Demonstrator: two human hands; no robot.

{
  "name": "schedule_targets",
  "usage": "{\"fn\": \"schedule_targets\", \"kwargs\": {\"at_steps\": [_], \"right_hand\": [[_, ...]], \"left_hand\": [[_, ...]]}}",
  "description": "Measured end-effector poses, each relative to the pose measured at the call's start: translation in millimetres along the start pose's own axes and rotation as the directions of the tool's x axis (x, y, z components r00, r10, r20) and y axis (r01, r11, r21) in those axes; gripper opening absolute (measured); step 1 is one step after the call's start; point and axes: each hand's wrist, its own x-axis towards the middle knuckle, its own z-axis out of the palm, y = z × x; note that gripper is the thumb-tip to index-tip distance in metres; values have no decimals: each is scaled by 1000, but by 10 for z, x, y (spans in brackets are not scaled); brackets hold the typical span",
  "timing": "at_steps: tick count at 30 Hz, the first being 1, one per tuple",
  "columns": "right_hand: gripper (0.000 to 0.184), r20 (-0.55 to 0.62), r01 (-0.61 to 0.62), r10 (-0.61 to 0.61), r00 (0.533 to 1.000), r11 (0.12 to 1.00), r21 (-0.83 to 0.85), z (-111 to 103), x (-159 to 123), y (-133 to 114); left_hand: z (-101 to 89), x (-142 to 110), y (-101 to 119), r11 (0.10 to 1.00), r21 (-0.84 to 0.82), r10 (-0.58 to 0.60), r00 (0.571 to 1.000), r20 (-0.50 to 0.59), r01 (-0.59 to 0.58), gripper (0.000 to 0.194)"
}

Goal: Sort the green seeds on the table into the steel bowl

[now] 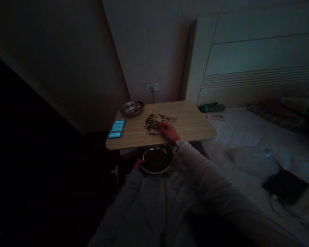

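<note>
Small dark greenish grains (152,122) lie scattered over the middle of a light wood-topped table (195,121). At the right edge of the pile is my right hand (169,132), its fingers curled and pinched together at the grains; whatever they hold is too small to make out. My left hand (138,165) grips the left rim of a metal bowl (156,171), held just below the table's front edge. The inside of this bowl is dark, so its contents are unclear.
A second metal bowl (132,109) stands at the table's back left, with a lit phone (116,129) in front of it. On the bed to the right lie a green bottle (212,107), a remote control (215,117) and a dark flat object (285,186). A wall socket (152,87) is behind.
</note>
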Motion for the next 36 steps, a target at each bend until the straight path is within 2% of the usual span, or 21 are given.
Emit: {"fn": "schedule_targets", "kwargs": {"at_steps": [5,10,13,21,26,36], "right_hand": [[25,10,-23,22,1000,1000,21,15,2,26],[26,20,-41,40,999,998,53,5,-2,2],[26,36,-31,30,999,999,27,-12,-13,-26],[23,77,30,-27,997,999,-43,-28,-31,-48],[23,87,36,-33,996,999,-29,-18,-27,-23],[24,119,19,-24,993,999,38,-22,-30,-30]], "left_hand": [[37,-47,1,999,-29,-21,1000,-2,20,37],[31,-53,4,1000,-25,1,1000,-13,-1,27],[19,-37,11,1000,-24,9,999,-37,-10,25],[22,-50,12,1000,-14,3,1000,7,-3,34],[50,-78,17,1000,-8,22,999,-47,-22,34],[49,-91,28,999,20,28,998,-54,-27,29]]}}
